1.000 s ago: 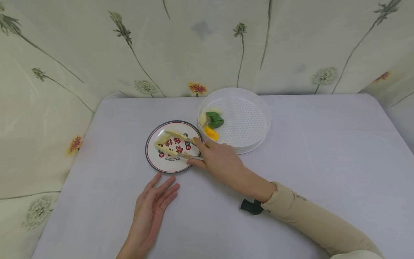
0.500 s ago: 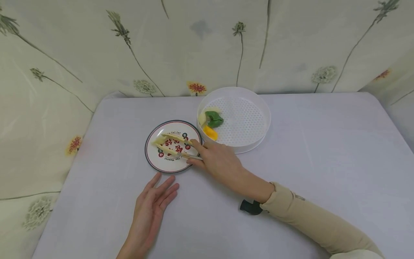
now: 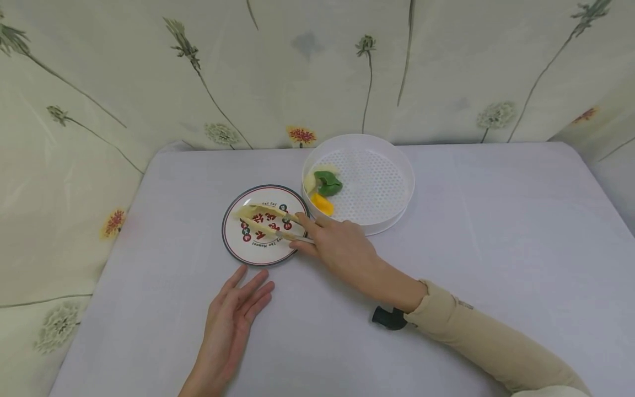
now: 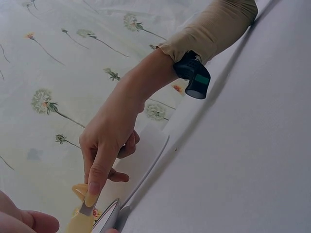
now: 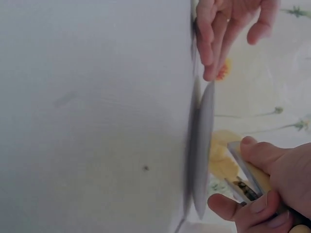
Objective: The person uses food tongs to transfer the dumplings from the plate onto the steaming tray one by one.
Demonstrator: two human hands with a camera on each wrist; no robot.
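My right hand (image 3: 344, 248) grips a pair of kitchen tongs (image 3: 265, 230) with pale yellow heads. The tongs reach over a round white plate (image 3: 263, 256) with red characters and a dark rim. At the tong tips, over the plate's left part, is a small pale yellowish piece (image 3: 243, 211), blurred and partly covered by the heads. My left hand (image 3: 233, 320) lies palm up with fingers extended, its fingertips right at the plate's near rim. In the right wrist view, thumb and fingers press the tongs' metal arms (image 5: 250, 170) from both sides.
Behind and right of the plate stands a white round steamer basket (image 3: 384, 223) with a perforated floor. Inside, at its left, lie a green dumpling-shaped piece (image 3: 327, 183), a yellow piece (image 3: 322, 204) and pale ones. A flowered cloth (image 3: 436, 71) hangs behind the white table (image 3: 496, 248).
The tong heads have shifted slightly left over the plate and drawn closer together, the pale piece moving left with them. My left hand has stayed still.
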